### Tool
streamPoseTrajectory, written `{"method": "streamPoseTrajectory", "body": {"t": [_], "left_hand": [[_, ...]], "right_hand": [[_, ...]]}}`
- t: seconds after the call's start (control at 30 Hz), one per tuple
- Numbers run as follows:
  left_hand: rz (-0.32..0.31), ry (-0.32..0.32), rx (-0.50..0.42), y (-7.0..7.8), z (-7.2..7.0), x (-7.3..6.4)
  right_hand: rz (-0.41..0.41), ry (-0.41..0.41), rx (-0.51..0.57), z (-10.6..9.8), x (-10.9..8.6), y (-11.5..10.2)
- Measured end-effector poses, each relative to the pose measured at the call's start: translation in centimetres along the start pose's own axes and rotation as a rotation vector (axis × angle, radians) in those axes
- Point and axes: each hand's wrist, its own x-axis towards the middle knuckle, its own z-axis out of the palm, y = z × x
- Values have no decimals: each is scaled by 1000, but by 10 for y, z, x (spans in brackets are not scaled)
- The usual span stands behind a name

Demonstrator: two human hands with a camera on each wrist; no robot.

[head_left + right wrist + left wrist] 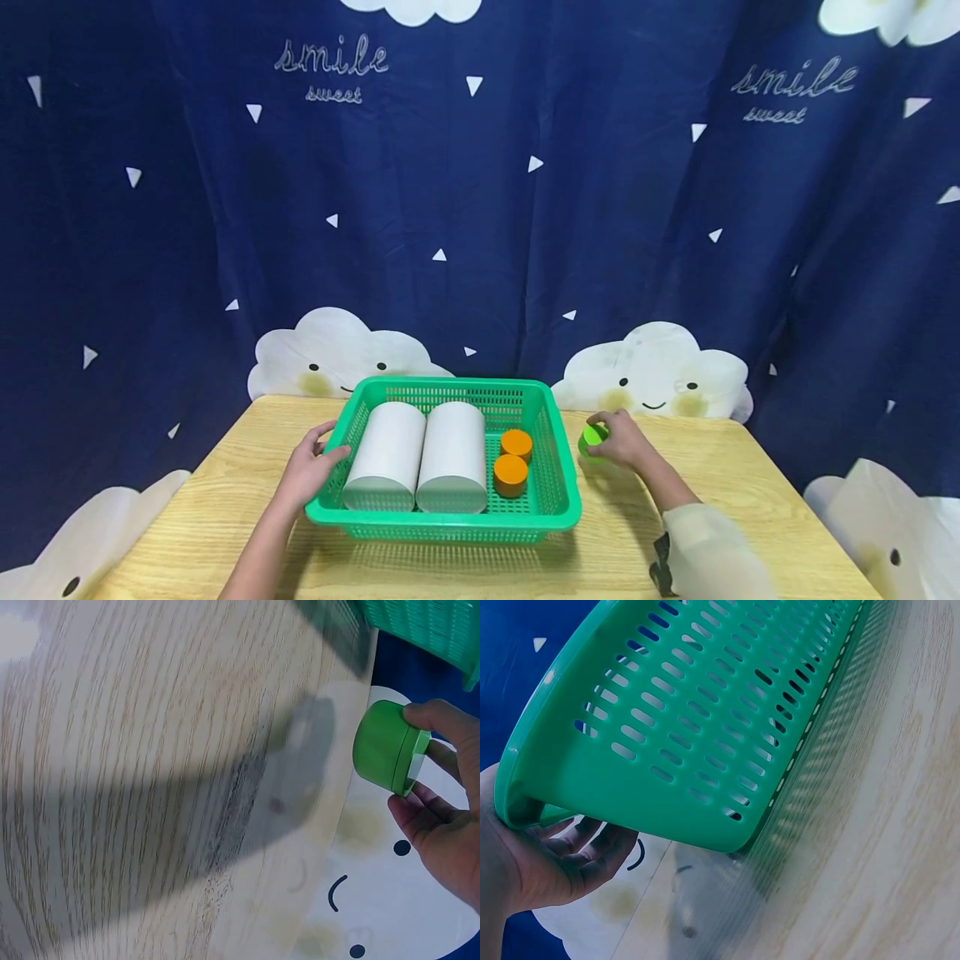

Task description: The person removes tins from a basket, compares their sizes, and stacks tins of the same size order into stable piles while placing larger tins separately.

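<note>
"What is being held by the hands?"

"The near edge of nothing else, just the green basket [450, 519], is gripped by the left hand [309, 468]. Its side rim is held, with fingers tucked under it."

"And the right hand [622, 442]?"

"A little round green pot [379, 746] is pinched there, between the thumb and fingers. It is held outside the basket, past the side that is farthest from the left hand. The two hands are kept well apart, with the basket between them."

"What has been put in the basket?"

"Two big white tubes [390, 446] are laid side by side, closer to the left hand. Two small orange pots [511, 475] are set next to them, closer to the right hand, one just behind the other."

"What is seen under the hands?"

"A light wooden desk [247, 475]. Past the hands, a dark blue curtain [480, 208] is hung, with smiling clouds on it."
</note>
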Motion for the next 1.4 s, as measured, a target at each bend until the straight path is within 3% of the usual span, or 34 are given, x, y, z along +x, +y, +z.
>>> {"method": "streamPoseTrajectory", "body": {"t": [0.43, 1.4], "left_hand": [[-14, -2, 4, -1, 1, -1], [-4, -6, -3, 3, 0, -1]], "right_hand": [[32, 3, -3, 17, 0, 3], [57, 40, -16, 26, -1, 0]]}}
